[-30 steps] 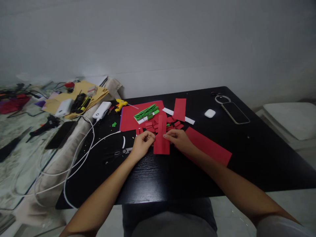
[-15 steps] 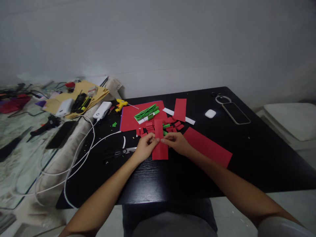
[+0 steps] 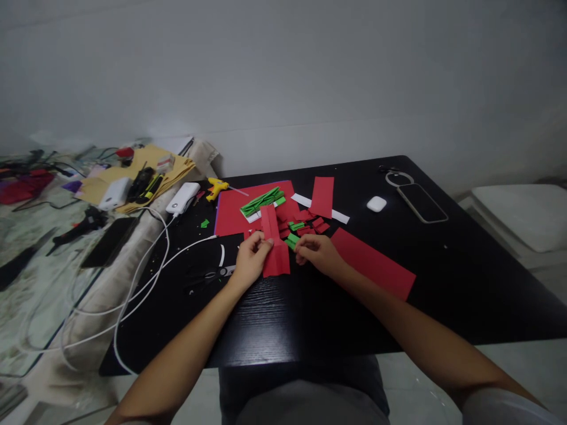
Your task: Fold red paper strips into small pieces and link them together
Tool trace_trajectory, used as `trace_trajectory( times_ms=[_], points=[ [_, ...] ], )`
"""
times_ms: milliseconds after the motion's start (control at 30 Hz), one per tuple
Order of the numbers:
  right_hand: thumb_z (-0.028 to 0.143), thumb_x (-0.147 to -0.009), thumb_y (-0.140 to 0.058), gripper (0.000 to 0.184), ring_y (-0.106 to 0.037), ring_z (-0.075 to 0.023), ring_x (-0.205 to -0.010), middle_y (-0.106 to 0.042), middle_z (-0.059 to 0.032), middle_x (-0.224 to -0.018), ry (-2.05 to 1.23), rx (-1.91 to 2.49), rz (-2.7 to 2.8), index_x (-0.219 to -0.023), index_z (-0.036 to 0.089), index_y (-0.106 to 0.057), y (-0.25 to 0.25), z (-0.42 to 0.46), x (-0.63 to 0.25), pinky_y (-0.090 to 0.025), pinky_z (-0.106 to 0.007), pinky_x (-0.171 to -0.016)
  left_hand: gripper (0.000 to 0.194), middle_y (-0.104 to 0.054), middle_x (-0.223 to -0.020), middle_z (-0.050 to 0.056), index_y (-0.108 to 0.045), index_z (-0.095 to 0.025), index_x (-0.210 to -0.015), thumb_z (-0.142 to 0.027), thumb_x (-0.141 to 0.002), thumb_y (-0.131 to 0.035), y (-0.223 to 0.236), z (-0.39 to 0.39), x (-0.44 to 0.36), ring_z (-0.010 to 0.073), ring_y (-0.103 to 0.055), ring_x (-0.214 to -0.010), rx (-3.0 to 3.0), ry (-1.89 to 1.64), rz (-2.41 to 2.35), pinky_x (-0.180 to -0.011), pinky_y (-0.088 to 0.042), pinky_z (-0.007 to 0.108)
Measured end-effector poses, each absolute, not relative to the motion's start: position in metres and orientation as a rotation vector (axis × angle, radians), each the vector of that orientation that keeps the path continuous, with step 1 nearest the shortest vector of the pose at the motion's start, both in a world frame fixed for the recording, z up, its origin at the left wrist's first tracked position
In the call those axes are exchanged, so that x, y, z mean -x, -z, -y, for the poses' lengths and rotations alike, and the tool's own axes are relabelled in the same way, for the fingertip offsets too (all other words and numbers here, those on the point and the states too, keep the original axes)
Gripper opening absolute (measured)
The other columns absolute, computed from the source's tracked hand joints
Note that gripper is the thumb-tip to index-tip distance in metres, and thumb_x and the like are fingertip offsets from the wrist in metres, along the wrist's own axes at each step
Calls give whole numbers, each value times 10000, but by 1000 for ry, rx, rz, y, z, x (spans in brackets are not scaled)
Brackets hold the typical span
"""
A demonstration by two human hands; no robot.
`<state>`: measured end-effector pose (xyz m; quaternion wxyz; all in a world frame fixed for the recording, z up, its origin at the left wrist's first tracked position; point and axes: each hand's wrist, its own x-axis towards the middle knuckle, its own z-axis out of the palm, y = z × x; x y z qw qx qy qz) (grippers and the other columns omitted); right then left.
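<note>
My left hand (image 3: 251, 257) pinches a creased red paper strip (image 3: 275, 260) by its left edge, above the black table. The strip is narrower at its far end and wider toward me. My right hand (image 3: 319, 252) is apart from the strip, just to its right, with curled fingers; whether anything is in them is hidden. By its fingertips lies a green folded paper piece (image 3: 291, 241). Behind the hands are several small folded red pieces (image 3: 318, 223) and a bundle of long green folded strips (image 3: 262, 202) on a red sheet (image 3: 228, 215).
Scissors (image 3: 217, 273) lie left of my left hand. A yellow glue gun (image 3: 217, 188), a white power bank (image 3: 183, 198) and white cables stand farther left. Red paper (image 3: 376, 265) lies under my right forearm; a white case (image 3: 376, 203) and a phone (image 3: 422, 202) are at right.
My right hand has let go of the red strip. My left hand has shifted left with the strip, which now tilts, and the green piece beside it shows more.
</note>
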<state>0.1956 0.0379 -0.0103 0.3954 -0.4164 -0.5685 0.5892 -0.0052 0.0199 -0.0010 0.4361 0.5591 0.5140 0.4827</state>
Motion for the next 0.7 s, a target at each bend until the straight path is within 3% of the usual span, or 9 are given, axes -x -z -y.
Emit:
trace_trajectory(
  times_ms=[233,333,500,600,700],
  points=[
    [387,-756,-730,237,-665,-150,-655,-672,-6,-743,-1503,1026,1314,-848,191,-632,9,-37,-191,-565,-282,-594,329,-403,-582,-62,-533,-174,-718,-451,-809,-685,5,-21,2,92,-355,-541,-1375,-1059,-1228,-536,-277,219],
    [355,-732,-764,271,-663,-150,-723,-671,-8,-819,-1462,999,1343,-897,205,-611,10,-36,-190,-559,-290,-661,333,-408,-589,-65,-537,-172,-723,-450,-796,-704,8,-18,-2,90,-359,-549,-1411,-1009,-1189,-548,-285,219],
    [263,-731,-750,279,-638,-132,-742,-634,18,-812,-1373,944,1351,-791,221,-481,18,-37,-190,-525,-297,-749,319,-462,-636,-61,-549,-172,-800,-422,-763,-743,8,-17,-5,89,-407,-578,-1389,-938,-1101,-583,-329,218],
    [253,-762,-713,249,-621,-132,-742,-618,17,-803,-1310,943,1389,-763,220,-466,20,-37,-190,-510,-289,-734,333,-525,-726,-42,-569,-174,-904,-380,-738,-771,9,-18,-6,100,-476,-657,-1344,-961,-1025,-650,-379,221],
    [239,-800,-668,122,-625,-140,-767,-623,0,-867,-1211,969,1498,-873,214,-573,17,-35,-191,-515,-290,-734,303,-508,-704,-49,-580,-171,-901,-371,-753,-753,12,-19,-5,94,-459,-630,-1322,-969,-1047,-621,-362,216]
  ],
)
